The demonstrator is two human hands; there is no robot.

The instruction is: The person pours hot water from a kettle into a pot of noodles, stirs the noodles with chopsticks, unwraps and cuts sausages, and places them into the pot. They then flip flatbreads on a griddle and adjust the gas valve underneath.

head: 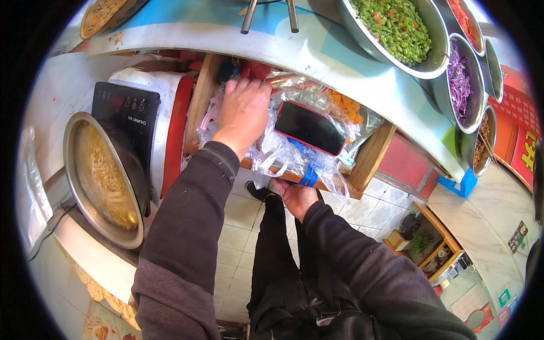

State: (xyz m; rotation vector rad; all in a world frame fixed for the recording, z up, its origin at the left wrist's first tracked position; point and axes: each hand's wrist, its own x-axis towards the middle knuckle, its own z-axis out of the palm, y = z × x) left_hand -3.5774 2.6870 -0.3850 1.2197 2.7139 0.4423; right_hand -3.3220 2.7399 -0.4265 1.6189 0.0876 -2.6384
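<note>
A pulled-out wooden drawer (373, 155) under the counter is filled with clear plastic bags (280, 155). My left hand (246, 106) reaches into its left part, fingers bent down at a red plastic bag (255, 69); whether they grip it cannot be told. My right hand (297, 196) is at the drawer's front board from below, palm up, near a blue band (309, 176) wound on the board; its fingertips are partly hidden. A smartphone with a red edge (311, 128) lies on the bags, screen dark. Orange material (345, 106) shows behind it.
At the left, a steel pot of noodles in liquid (102, 170) stands by a black induction cooker (127, 102). On the counter (297, 51) above the drawer are bowls of chopped green vegetables (393, 32) and shredded purple cabbage (459, 80). A blue clamp-like piece (463, 183) sits at the counter's corner.
</note>
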